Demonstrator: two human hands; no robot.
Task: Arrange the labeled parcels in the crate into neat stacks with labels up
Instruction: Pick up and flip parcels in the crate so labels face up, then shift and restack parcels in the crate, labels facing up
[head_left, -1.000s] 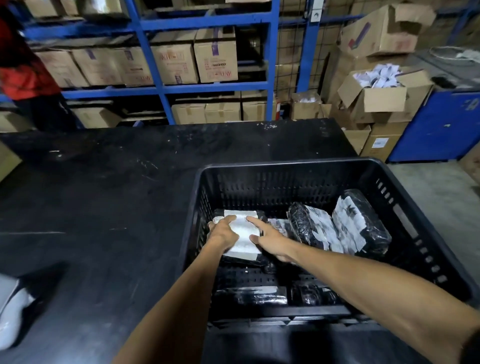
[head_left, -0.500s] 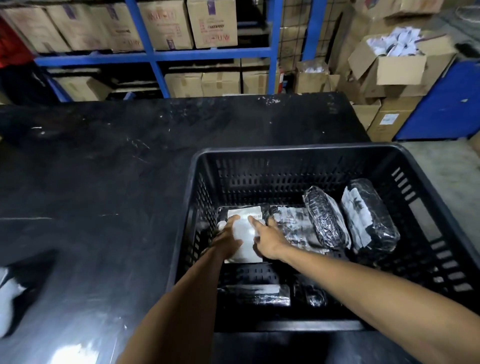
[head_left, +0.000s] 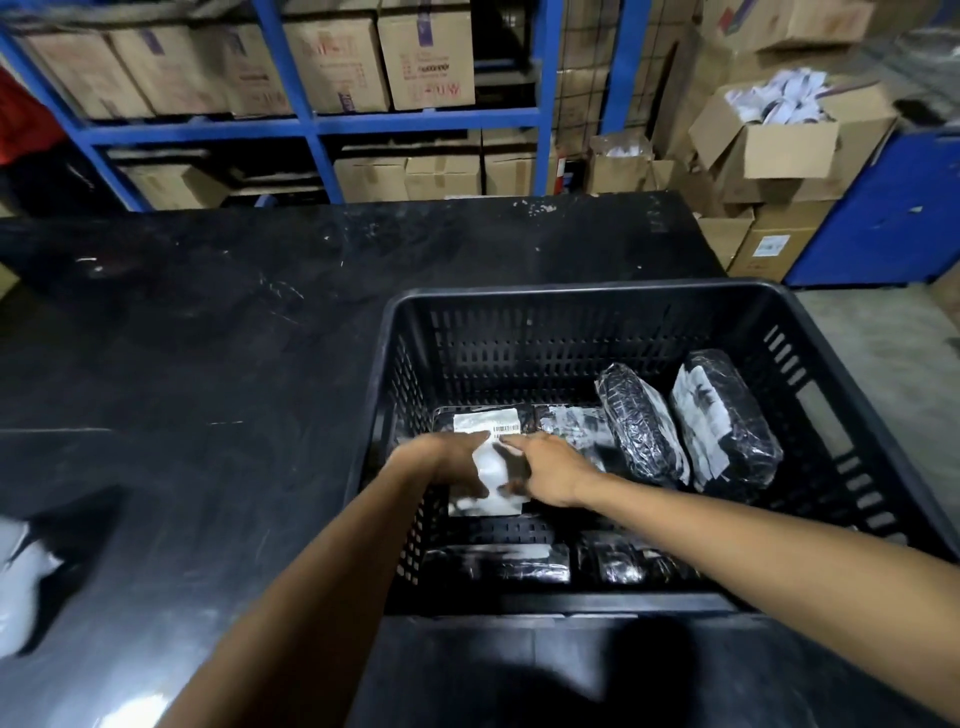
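Note:
A black slatted crate (head_left: 582, 299) stands on the dark table. Inside at the left lies a black parcel with a white label (head_left: 485, 423) facing up. My left hand (head_left: 452, 462) rests on its left side and my right hand (head_left: 548, 467) on its right side, fingers spread flat on the label. A second flat parcel (head_left: 571, 423) lies just right of it. Two black wrapped parcels lean on edge further right, one (head_left: 641, 431) beside the other (head_left: 724, 421). Two more parcels lie along the near wall, one (head_left: 498, 564) at the left and one (head_left: 623, 564) at the right.
The black table (head_left: 208, 338) extends to the left and behind the crate. A white bag (head_left: 26, 582) lies at the table's left edge. Blue shelving (head_left: 311, 124) with cardboard boxes stands behind. Open cartons (head_left: 779, 140) and a blue cabinet (head_left: 893, 208) are at the right.
The view has tilted further down and nearer the crate. Both hands stay on the labelled parcel at the crate's left, and they have slid slightly toward its near end.

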